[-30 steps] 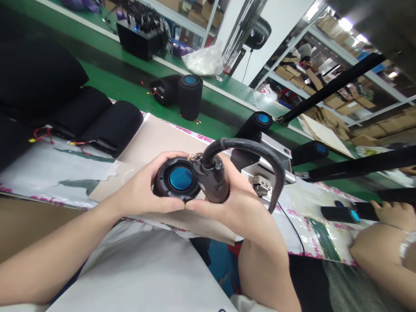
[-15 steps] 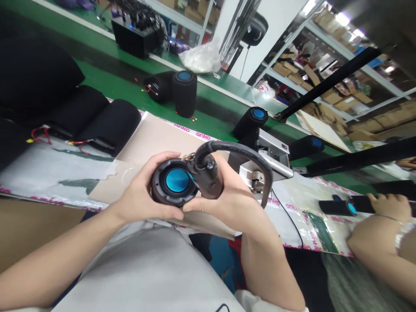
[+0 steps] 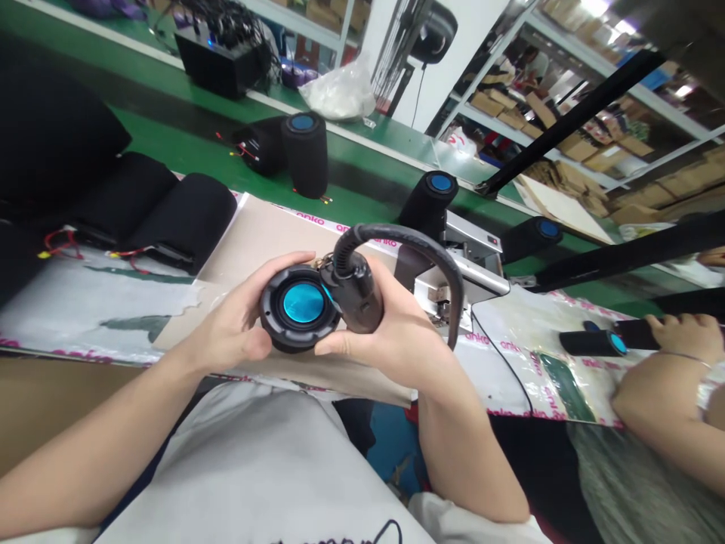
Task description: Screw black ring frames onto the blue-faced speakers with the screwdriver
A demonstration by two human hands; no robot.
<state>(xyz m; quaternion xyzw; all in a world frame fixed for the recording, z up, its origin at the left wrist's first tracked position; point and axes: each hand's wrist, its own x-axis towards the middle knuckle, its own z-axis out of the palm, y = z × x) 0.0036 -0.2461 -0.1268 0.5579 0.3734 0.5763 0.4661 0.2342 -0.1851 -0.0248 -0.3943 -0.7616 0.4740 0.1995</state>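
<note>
Between my hands stands a black cylindrical speaker (image 3: 272, 302), its round end with the blue shiny disc facing up. My left hand (image 3: 238, 325) curls round the speaker's left side; the thumb is bent near the rim. In my right hand (image 3: 390, 325) is a black electric screwdriver (image 3: 356, 298) with a thick cable looping over to the right. The right thumb rests against the speaker's front edge. Its other fingers are hidden behind the tool and the speaker. The screwdriver's tip cannot be made out.
Several black speakers (image 3: 306, 159) stand or lie on the green bench (image 3: 198, 147); others with wires lie left. A metal device (image 3: 476, 264) sits right of my hands. At far right a co-worker's hand (image 3: 688, 336) touches a dark cylinder.
My left thumb has drawn back from the speaker's front edge and bent toward the left. The speaker and the screwdriver stay together in my hands; the view has shifted slightly.
</note>
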